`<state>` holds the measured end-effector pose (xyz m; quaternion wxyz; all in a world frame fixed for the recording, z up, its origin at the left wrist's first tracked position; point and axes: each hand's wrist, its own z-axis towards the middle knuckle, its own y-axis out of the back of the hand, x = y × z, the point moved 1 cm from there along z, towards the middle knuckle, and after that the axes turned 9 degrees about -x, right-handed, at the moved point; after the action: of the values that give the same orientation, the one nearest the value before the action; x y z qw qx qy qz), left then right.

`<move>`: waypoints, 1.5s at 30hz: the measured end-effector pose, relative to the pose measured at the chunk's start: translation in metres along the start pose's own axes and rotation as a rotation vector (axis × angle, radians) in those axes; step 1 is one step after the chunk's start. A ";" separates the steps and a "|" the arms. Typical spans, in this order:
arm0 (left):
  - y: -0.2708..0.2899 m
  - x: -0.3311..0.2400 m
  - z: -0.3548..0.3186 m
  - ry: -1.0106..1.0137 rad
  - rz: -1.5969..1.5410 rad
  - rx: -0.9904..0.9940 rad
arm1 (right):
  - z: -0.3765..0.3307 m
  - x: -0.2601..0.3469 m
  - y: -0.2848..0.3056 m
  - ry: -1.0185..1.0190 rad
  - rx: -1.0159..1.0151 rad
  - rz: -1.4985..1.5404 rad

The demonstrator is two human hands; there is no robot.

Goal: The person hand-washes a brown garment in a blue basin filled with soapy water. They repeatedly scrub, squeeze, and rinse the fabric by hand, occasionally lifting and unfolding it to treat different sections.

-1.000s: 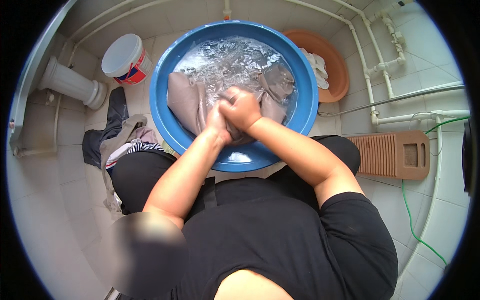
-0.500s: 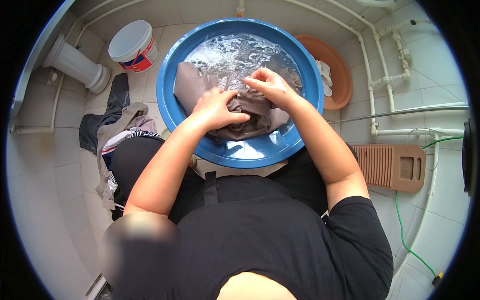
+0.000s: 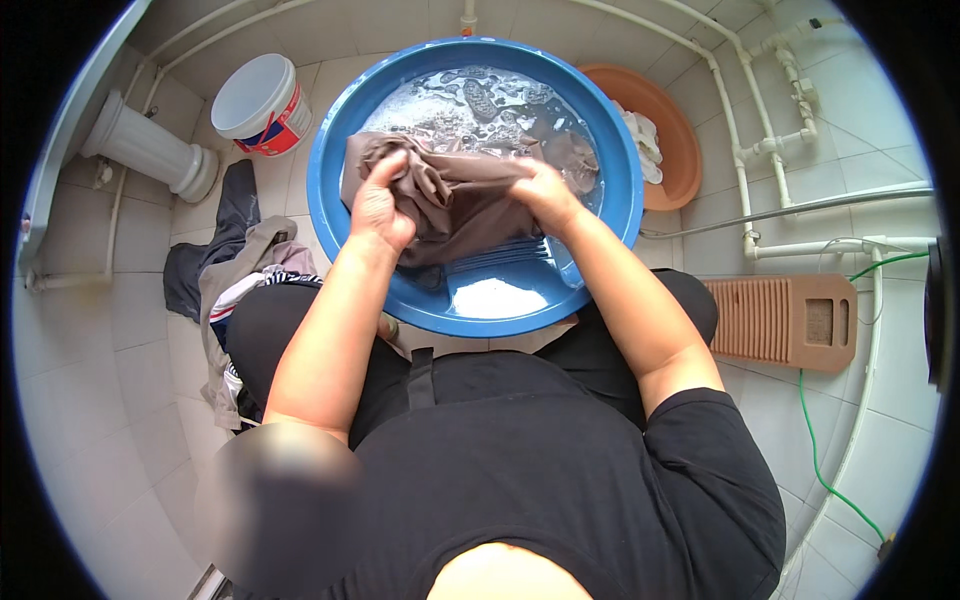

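Brown cloth (image 3: pixel 455 205) sits bunched in the near half of the big blue basin (image 3: pixel 620 190), wet and draped over the ribbed slope inside it, and you've got both hands on it. Your left hand (image 3: pixel 380 205) grips the cloth's left end, fingers curled tight around a fold, thumb up top. Your right hand (image 3: pixel 545 190) clamps the right end, fingers closed and buried in the fabric. The two hands are apart, with the cloth stretched between them. Soapy water (image 3: pixel 470 100) fills the far side of the basin, foam floating on it, and a patch of white suds (image 3: pixel 497 297) pools at the near rim.

Just beyond the basin on the right, an orange basin (image 3: pixel 665 115) holds something white (image 3: pixel 640 135). A white bucket (image 3: pixel 262 103) stands at the far left, beside a white pedestal (image 3: pixel 150 152). A pile of clothes (image 3: pixel 235 270) lies on the tiled floor by your left knee. On the right, a brown washboard (image 3: pixel 785 320) lies flat on the tiles, with white pipes (image 3: pixel 760 150) running along the wall behind it and a green cord (image 3: pixel 815 440) trailing nearer.
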<state>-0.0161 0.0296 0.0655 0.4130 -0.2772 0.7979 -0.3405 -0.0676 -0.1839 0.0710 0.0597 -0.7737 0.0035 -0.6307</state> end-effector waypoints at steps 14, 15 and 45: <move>-0.030 0.068 -0.024 0.241 0.064 -0.166 | -0.001 -0.010 -0.059 0.775 -0.552 -0.650; -0.042 0.066 -0.028 0.257 0.025 -0.136 | 0.002 -0.013 -0.054 0.685 -0.605 -0.594; -0.027 0.067 -0.051 -0.389 1.578 0.469 | 0.019 -0.019 0.055 -0.022 -0.490 -0.762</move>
<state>-0.0894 -0.0192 0.0763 0.7064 0.4005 0.5809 -0.0552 -0.0492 -0.2349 0.0434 -0.3616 -0.7178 -0.1331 -0.5799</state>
